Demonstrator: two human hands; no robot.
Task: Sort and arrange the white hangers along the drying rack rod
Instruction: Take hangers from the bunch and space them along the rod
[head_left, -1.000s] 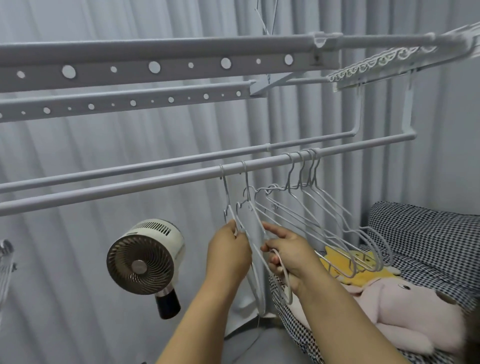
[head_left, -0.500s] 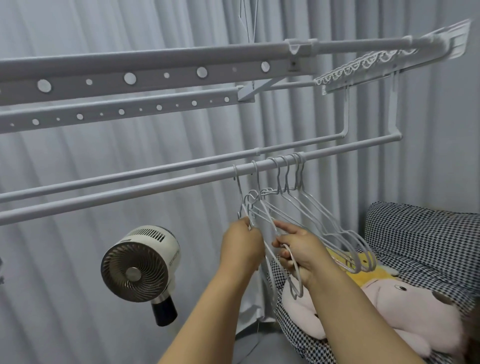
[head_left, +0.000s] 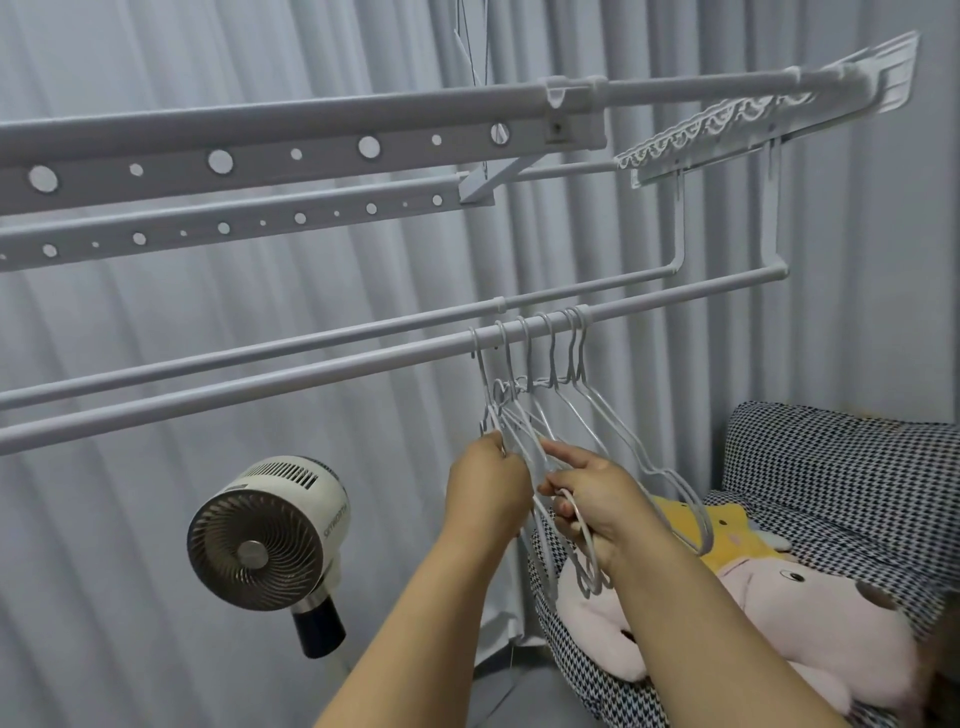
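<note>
Fingers (head_left: 563, 453) of both hands pinch the thin white hangers (head_left: 571, 415) bunched on the rod (head_left: 311, 374): left hand (head_left: 488, 486) grips one shoulder wire, right hand (head_left: 597, 493) curls round another. Light, springy and prone to tangling, they seem best held near the neck.

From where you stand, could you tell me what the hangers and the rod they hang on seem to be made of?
Hangers: thin bent wire, probably metal with a smooth white coating, judging by the slim, even loops. Rod: a round tube, likely painted or coated metal; matte pale finish with a soft highlight along its length.
</note>
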